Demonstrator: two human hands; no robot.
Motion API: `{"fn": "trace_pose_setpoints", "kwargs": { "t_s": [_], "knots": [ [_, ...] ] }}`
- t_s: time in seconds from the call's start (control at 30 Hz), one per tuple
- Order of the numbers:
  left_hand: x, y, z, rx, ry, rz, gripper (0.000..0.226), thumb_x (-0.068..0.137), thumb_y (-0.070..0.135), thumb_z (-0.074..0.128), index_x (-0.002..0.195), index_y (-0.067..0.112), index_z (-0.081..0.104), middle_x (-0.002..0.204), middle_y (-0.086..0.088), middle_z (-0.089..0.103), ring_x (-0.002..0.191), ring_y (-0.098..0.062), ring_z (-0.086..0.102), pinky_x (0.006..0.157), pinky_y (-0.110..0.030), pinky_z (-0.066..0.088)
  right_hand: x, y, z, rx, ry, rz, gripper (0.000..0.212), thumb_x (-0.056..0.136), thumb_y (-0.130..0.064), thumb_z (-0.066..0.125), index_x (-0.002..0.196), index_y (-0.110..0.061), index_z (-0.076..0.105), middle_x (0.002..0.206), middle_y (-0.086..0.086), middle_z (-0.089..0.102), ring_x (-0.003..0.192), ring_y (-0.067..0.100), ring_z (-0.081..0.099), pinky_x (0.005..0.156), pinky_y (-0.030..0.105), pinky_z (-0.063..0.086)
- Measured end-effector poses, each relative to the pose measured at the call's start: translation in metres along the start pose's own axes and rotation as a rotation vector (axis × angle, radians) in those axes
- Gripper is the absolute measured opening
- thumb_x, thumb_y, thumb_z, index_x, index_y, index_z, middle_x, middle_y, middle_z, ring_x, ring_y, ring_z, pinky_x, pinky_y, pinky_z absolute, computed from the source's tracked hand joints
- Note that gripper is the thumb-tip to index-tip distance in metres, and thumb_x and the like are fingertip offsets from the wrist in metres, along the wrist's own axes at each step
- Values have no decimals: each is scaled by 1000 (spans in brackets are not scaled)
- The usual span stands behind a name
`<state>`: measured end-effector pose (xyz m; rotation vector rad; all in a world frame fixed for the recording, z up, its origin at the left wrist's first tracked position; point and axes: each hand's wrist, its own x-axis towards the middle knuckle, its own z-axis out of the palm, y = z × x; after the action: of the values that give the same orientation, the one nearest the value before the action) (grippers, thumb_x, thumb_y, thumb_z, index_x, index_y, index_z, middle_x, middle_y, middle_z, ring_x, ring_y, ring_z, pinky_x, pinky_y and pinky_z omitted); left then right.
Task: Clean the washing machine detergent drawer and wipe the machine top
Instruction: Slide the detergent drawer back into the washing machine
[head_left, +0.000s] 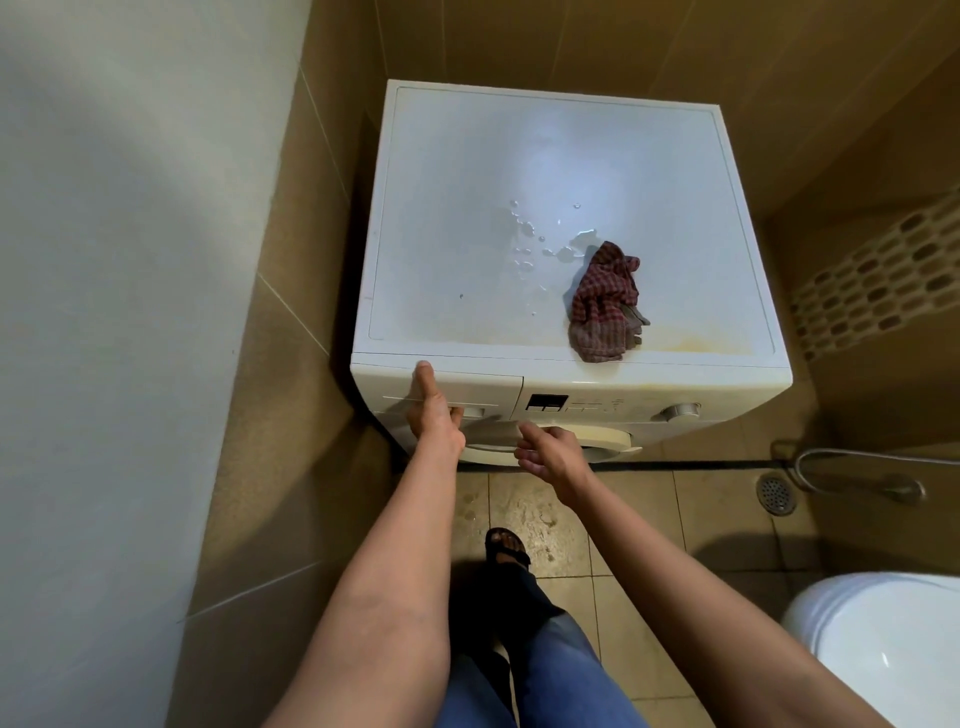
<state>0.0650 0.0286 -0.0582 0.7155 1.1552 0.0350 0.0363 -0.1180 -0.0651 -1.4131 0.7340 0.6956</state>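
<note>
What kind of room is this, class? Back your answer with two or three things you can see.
Most likely a bathroom that also houses the laundry: a toilet at lower right, a floor drain, tiled walls, and a washer in the corner.
</note>
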Motion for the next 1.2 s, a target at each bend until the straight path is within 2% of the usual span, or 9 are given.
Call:
{"fn": "trace_pose_setpoints", "kwargs": {
  "t_s": [0.17,0.27,0.33,0.57,0.73,0.8,0.87,1.07,1.2],
  "knots": [
    [-2,-1,-1,-5,-34,8,21,87,50,62,91,30,56,105,0,59,115,-24,53,103,-40,46,-5,2,-4,5,20,-22,36,92,-23,61,114,5,52,79,9,55,67,19,54,64,25,50],
    [-1,1,-2,0,-80,16,21,90,50,57,91,29,52,98,2,57,115,-25,52,104,-41,44,-10,1,-6,-26,37,-32,27,93,-21,59,107,1,52,110,32,62,104,45,61,101,53,43],
    [2,-2,-7,-5,-113,12,22,89,51,56,96,30,53,107,-3,59,120,-27,52,98,-39,47,-11,0,-9,-27,55,-26,22,94,-21,59,104,-3,51,125,36,51,119,48,48,103,56,37],
    [4,-25,-48,-9,-135,37,111,19,80,76,114,31,48,125,-9,54,116,-27,54,89,-38,53,-13,4,-8,-28,33,-16,16,94,-20,58,98,-5,53,126,35,51,120,48,49,104,56,37],
    [-6,-21,-48,-46,-153,13,102,37,70,68,124,21,44,134,-14,53,124,-28,52,98,-36,49,-15,14,-2,-34,24,-17,34,92,-20,61,115,2,49,121,36,54,106,46,59,102,54,42],
    [-10,-20,-53,-32,-148,5,108,37,69,69,128,17,45,132,-14,57,122,-27,54,99,-35,49,-17,19,-1,-24,17,-10,44,92,-21,61,124,3,45,92,20,64,73,26,60,77,33,54],
    [-13,-21,-59,0,-140,0,114,36,70,71,132,14,44,130,-14,59,121,-27,55,98,-35,49,-17,25,0,-25,20,-3,43,92,-21,61,125,3,45,74,5,55,62,13,51,57,20,45],
    [-21,-33,-82,74,-138,-55,119,41,75,70,139,15,38,130,-14,58,118,-27,58,84,-30,56,-25,41,0,-119,67,-75,44,84,-21,71,118,-1,50,106,15,60,82,16,62,64,21,53],
    [-34,-38,-96,87,-175,-63,80,77,62,59,136,12,41,129,-16,57,121,-29,55,100,-36,49,-35,51,-2,-145,81,-125,47,80,-13,74,118,-7,47,110,11,57,101,22,61,75,27,54]
  ]
}}
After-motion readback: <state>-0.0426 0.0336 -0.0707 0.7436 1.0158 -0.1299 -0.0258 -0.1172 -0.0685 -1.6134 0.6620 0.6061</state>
